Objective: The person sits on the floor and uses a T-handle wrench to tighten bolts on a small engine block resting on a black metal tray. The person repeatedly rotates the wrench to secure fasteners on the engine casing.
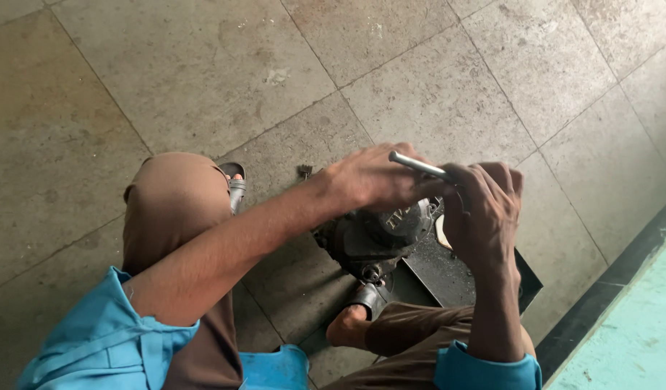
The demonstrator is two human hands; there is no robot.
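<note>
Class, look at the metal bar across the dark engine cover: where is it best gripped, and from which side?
Probably from above, at both ends of the metal bar: it lies roughly level above the engine cover, and the left hand and right hand already grip it there.

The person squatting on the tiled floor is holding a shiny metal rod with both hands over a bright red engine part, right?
Not quite. The head view shows the engine part is dark grey to black, not bright red. The rest holds: the person squats on the tiled floor, and the left hand and right hand both hold the shiny metal rod over it.
</note>
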